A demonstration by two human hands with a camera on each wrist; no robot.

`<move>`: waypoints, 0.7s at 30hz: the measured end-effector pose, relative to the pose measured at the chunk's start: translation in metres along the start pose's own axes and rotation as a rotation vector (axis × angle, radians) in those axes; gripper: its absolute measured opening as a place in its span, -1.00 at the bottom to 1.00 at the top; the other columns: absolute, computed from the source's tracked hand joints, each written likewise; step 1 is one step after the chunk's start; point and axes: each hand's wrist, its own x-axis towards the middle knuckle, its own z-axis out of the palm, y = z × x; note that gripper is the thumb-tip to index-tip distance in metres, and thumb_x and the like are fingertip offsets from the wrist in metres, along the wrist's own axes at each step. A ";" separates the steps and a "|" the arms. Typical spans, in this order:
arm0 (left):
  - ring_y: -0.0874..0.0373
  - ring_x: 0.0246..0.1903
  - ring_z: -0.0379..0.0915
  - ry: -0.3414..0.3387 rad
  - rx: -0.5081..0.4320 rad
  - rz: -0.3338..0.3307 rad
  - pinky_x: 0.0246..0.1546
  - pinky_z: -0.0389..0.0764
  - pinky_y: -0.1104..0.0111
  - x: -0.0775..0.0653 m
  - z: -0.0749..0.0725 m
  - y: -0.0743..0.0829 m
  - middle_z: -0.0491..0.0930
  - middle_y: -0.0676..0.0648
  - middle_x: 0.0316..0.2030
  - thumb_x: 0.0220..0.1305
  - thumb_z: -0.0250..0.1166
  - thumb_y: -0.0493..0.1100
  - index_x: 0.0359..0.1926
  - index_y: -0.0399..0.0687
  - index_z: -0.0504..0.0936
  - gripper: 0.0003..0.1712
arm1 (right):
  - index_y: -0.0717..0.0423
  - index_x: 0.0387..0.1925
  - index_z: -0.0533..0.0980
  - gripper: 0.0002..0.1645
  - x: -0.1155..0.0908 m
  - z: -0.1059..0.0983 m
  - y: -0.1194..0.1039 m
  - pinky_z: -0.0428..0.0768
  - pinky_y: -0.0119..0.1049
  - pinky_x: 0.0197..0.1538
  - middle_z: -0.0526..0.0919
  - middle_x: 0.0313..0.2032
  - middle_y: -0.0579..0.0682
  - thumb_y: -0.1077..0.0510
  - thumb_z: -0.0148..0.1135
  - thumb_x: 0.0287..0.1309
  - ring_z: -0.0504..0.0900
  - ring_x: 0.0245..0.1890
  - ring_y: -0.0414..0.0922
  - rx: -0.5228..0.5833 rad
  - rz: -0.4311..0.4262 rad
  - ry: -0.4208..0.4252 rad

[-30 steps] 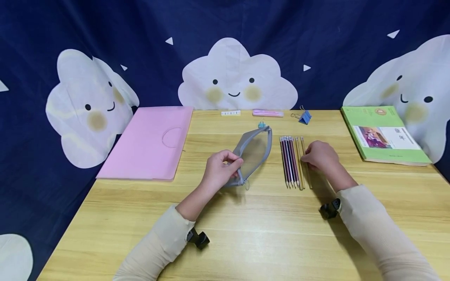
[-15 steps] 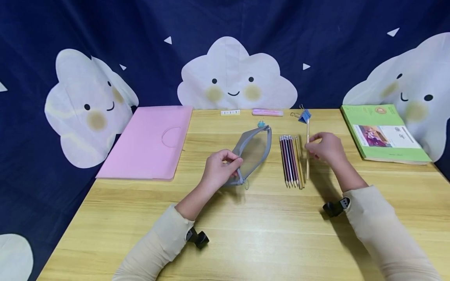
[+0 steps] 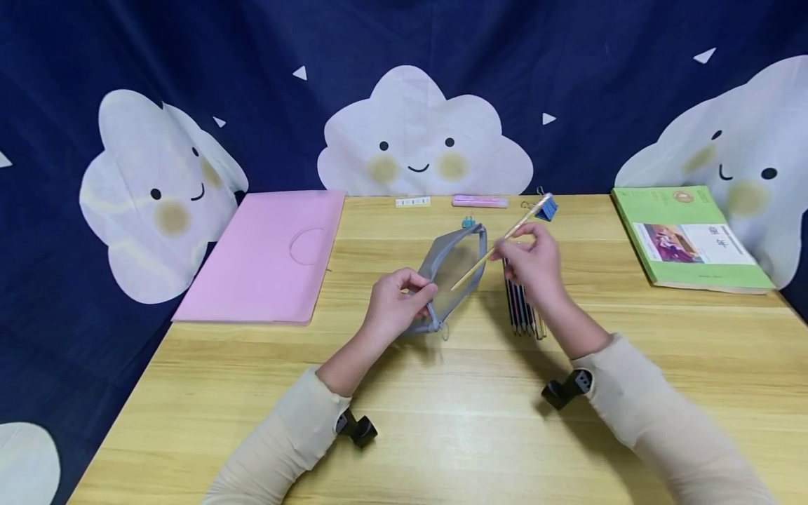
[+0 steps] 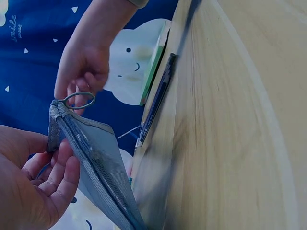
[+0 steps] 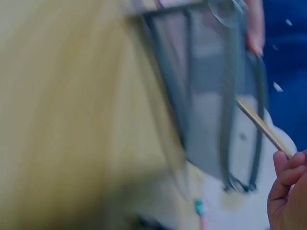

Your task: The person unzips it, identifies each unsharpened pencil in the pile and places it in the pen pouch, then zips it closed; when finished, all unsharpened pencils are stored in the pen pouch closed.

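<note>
My left hand point(image 3: 396, 301) pinches the near edge of a grey mesh zip pouch point(image 4: 100, 158), whose mouth gapes toward the right. A metal ring hangs at the pouch's corner. My right hand point(image 3: 533, 263) holds a gold-coloured pencil point(image 3: 472, 271) aloft between thumb and fingers. The pencil is tilted, its lower end at the pouch's mouth; how far inside it reaches I cannot tell. Under the right hand, a row of dark striped pencils point(image 3: 519, 308) lies side by side on the table, with gold at its right edge. That row is partly hidden by the hand.
A pink folder point(image 3: 265, 259) lies on the left and a green book point(image 3: 694, 242) on the right. Along the back of the wooden table point(image 3: 404, 428) are a white eraser-like block point(image 3: 413, 202), a pink case point(image 3: 480, 201), a teal clip point(image 3: 468, 221) and a blue binder clip point(image 3: 548, 209).
My right hand has picked a gold pencil up from the right end of the row and carried it left, tilting it to the pouch's mouth. The left hand has stayed in place.
</note>
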 end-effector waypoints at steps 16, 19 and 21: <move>-0.14 -0.56 0.48 0.031 0.015 0.049 -0.62 0.52 0.36 -0.015 0.005 0.025 0.48 -0.19 -0.51 0.06 0.21 -0.31 -0.45 -0.36 0.49 -0.88 | 0.26 -0.15 0.30 -0.63 -0.030 0.040 0.000 0.16 -0.51 -0.83 0.60 -0.56 0.05 0.12 0.10 0.06 0.31 -0.86 -0.29 -0.299 0.387 -0.351; -0.14 -0.56 0.49 0.023 0.015 0.050 -0.61 0.53 0.38 -0.015 0.005 0.024 0.49 -0.20 -0.51 0.06 0.21 -0.31 -0.44 -0.36 0.49 -0.88 | 0.26 -0.12 0.33 -0.61 -0.030 0.038 0.002 0.15 -0.50 -0.81 0.60 -0.50 0.07 0.06 0.04 0.13 0.34 -0.84 -0.28 -0.340 0.424 -0.448; -0.14 -0.56 0.49 0.016 0.014 0.050 -0.61 0.52 0.40 -0.015 0.005 0.023 0.49 -0.19 -0.51 0.05 0.21 -0.31 -0.44 -0.35 0.49 -0.87 | 0.26 -0.11 0.36 -0.62 -0.030 0.037 0.004 0.15 -0.49 -0.80 0.59 -0.50 0.09 0.04 0.00 0.16 0.35 -0.83 -0.27 -0.355 0.428 -0.481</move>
